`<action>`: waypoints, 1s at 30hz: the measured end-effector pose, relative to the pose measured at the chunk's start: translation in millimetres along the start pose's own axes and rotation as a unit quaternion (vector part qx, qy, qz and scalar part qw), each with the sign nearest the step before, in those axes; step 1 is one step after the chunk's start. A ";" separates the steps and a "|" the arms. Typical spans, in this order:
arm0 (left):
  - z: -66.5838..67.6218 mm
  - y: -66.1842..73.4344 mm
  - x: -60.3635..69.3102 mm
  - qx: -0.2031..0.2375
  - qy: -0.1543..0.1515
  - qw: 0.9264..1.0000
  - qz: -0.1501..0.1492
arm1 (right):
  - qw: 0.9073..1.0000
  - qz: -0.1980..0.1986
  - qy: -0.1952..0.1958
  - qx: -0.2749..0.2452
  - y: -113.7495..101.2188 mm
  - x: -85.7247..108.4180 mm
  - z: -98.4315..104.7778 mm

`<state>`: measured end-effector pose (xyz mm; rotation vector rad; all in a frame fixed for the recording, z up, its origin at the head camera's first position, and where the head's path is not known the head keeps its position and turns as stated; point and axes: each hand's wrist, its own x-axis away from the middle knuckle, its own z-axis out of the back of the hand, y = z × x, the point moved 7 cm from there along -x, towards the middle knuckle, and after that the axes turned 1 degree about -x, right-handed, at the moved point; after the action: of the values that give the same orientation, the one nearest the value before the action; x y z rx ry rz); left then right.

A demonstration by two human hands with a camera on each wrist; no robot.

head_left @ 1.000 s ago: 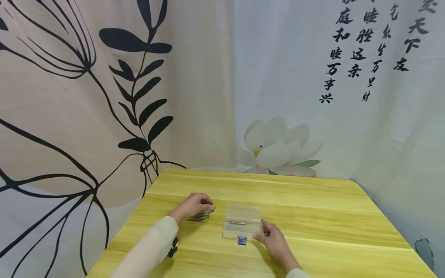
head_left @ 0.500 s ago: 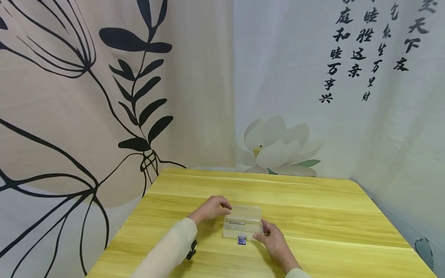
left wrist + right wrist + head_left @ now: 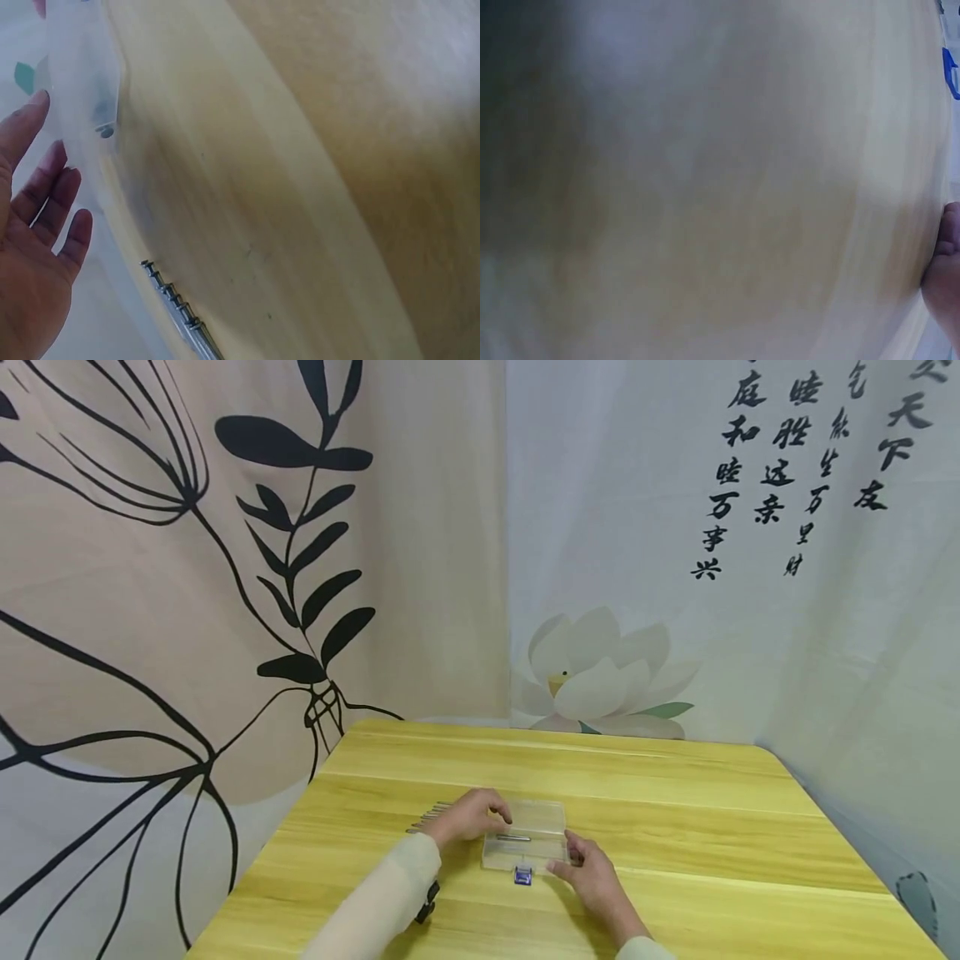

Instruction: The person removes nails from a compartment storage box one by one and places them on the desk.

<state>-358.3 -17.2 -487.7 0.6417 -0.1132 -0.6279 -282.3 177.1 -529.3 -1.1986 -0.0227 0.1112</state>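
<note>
A clear plastic box lies on the table with its lid open, and a blue clasp at its front. One metal screw lies inside. My left hand hovers over the box's left side, thumb and fingers apart, with nothing visible between them. My right hand grips the box's right edge between thumb and fingers. Several screws lie in a row left of the box, partly hidden by my left hand in the head view.
The wooden table extends around the box on all sides. Behind it hangs a printed curtain with plants, a flower and writing. A black band sits at the left sleeve.
My left hand has moved right, from above the row of screws to the left side of the box. My right hand and the box have stayed in place.
</note>
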 end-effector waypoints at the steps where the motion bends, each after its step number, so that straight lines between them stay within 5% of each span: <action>1: -0.9 0.3 -0.2 -0.002 -0.002 1.000 0.000 | 1.000 -0.001 0.003 0.000 -0.2 0.3 0.4; 30: -12.0 -0.1 -2.4 -0.058 -0.037 0.998 -0.014 | 1.000 -0.008 0.012 0.004 -1.5 2.7 1.4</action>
<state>-356.9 -9.5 -497.2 0.5094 -0.1372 -0.6798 -279.6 178.2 -527.6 -1.1922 -0.0096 0.0829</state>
